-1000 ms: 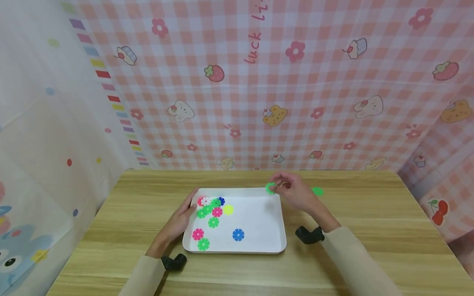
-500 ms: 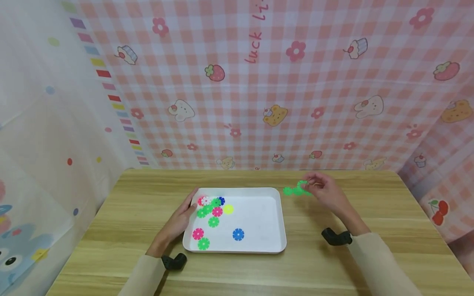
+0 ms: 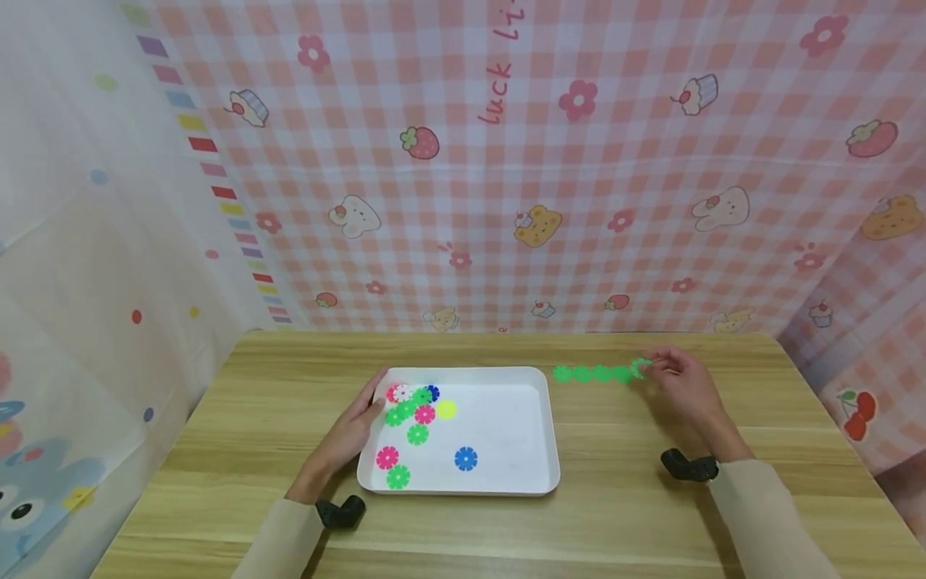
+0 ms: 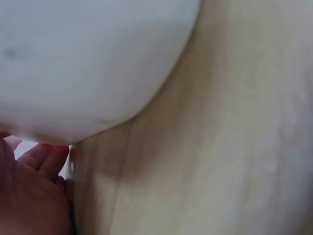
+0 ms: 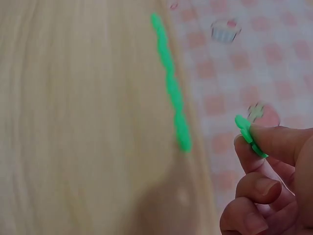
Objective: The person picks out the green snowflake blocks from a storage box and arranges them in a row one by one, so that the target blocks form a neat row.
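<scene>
one disc in the pinch: the right hand (image 3: 683,390) holds a green disc (image 3: 640,368) narrowly between thumb and finger, tilted and lifted off the counter (image 3: 463,535).
slip: so thin a piece could twist or drop askew if the pinch loosens.
green row (image 3: 598,374): four discs lie in a line on the counter, right of the tray; the held disc hangs just beside its right end.
knock: lowering too far left would probably overlap the end disc or nudge the line crooked, since flat, light pieces likely slide easily.
far edge: the line sits near the checked cloth (image 3: 492,281), so a push away could carry a disc towards it.
left hand (image 3: 354,422): grips the left wall of the white tray (image 3: 510,438).
tray shift: a tug there could jog the contents.
cluster of discs (image 3: 407,408): mixed colours overlap at the tray's far left; lifting one might drag its neighbours.
</scene>
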The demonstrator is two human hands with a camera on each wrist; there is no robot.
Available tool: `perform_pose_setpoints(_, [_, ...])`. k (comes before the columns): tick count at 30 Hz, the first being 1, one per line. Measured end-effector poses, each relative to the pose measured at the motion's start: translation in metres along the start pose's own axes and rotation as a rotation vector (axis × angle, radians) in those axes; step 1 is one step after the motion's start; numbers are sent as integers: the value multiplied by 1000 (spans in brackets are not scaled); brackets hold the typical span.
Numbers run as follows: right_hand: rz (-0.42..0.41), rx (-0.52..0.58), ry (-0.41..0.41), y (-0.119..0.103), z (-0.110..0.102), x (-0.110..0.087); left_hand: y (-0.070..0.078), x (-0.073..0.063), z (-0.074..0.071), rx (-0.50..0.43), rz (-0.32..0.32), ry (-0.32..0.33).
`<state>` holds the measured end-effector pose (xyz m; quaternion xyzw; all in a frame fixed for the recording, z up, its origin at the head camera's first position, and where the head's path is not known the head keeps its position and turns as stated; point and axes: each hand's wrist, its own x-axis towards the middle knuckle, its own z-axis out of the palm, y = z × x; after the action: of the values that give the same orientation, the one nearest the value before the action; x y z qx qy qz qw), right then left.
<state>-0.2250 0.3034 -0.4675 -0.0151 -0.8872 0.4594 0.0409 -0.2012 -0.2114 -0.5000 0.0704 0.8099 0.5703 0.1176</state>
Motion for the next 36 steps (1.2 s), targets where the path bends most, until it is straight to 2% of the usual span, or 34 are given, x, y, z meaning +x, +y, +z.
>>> perform_pose_setpoints(10, [75,30,93,27,7,7,0,0,0,9,-16,8])
perform_pose_setpoints(14, [84,48,123,29,13,9,0,-1,0,15,-21,12])
perform_pose_setpoints(27, [90,4,178,30,19,14,0,-1,-3,3,-12,7])
perform_pose_setpoints(36, [133,-38,171,29,19,14,-1,0,-1,6,-3,10])
